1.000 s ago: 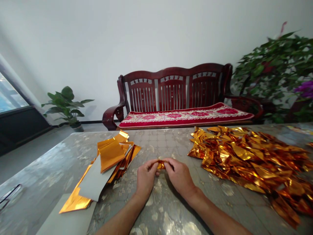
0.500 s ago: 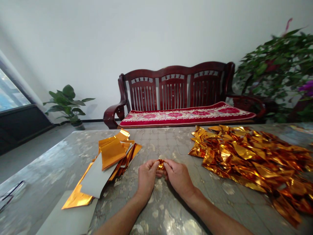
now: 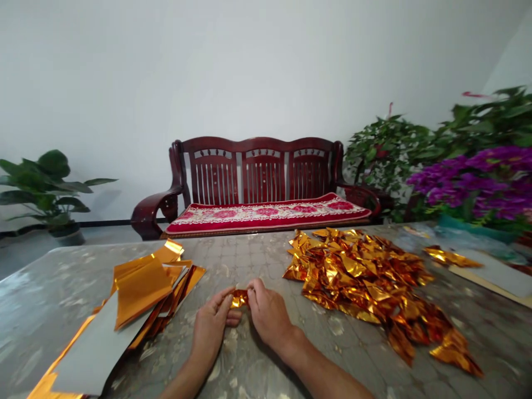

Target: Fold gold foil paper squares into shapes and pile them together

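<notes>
Between my two hands, low over the table, is a small folded piece of gold foil paper point(image 3: 239, 299). My left hand point(image 3: 213, 321) pinches its left end with thumb and fingers. At the right end, my right hand point(image 3: 269, 313) grips it, fingertips closed on the edge. To the left lies a loose stack of foil sheets point(image 3: 143, 285), gold on one side and pale grey on the other. A heap of folded gold foil pieces point(image 3: 357, 277) spreads over the table on the right.
The table point(image 3: 236, 257) has a patterned, glossy cover. Beyond it stands a dark red wooden bench point(image 3: 261, 172) with a red floral cushion. A potted plant point(image 3: 54, 188) is at the left; purple flowers point(image 3: 477, 177) stand at the right, near a flat pale board point(image 3: 499, 271).
My view has turned to the right, so the scene shifts left and the purple flowers come into view. My hands still hold the foil piece, now with its middle more exposed.
</notes>
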Demonstrator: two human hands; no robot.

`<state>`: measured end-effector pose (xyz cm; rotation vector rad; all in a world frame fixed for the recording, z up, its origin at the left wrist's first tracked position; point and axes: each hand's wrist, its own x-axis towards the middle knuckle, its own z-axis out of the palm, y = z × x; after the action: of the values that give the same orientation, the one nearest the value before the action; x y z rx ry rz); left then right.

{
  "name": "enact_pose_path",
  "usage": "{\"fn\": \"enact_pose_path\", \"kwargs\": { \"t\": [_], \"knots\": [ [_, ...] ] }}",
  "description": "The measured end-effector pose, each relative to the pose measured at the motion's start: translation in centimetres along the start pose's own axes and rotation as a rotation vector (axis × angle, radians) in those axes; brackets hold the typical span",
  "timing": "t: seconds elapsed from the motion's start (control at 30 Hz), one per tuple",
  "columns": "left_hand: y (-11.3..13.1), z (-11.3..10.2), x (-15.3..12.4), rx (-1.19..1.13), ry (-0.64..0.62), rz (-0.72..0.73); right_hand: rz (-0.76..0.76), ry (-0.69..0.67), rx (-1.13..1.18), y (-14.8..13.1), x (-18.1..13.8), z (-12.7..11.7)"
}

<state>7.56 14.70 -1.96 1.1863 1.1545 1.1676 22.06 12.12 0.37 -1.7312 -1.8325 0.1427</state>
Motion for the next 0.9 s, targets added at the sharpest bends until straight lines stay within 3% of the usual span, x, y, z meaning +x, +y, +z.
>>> {"fn": "enact_pose_path", "kwargs": {
  "t": [0.13, 0.27, 0.43, 0.63, 0.77, 0.9],
  "knots": [
    [0.1, -0.1, -0.1, 0.101, -0.039, 0.021, 0.061, 0.021, -0.116, 0.7, 1.1, -1.8],
    [0.2, -0.3, -0.4, 0.161, -0.019, 0.069, 0.073, 0.146, -0.089, 2.2, 2.6, -4.8],
    [0.1, -0.2, -0.3, 0.198, -0.019, 0.061, 0.117, 0.353, -0.086, 5.8, 4.2, -8.7],
    [-0.5, 0.0, 0.2, 0.186, -0.054, 0.022, 0.297, 0.552, -0.16, 10.9, 4.4, -12.8],
    [-0.7, 0.0, 0.3, 0.171, -0.071, -0.002, 0.464, 0.541, -0.283, 13.3, 3.6, -15.1],
    [-0.8, -0.1, 0.4, 0.168, -0.08, -0.012, 0.626, 0.438, -0.34, 14.8, 2.8, -16.9]
  ]
}}
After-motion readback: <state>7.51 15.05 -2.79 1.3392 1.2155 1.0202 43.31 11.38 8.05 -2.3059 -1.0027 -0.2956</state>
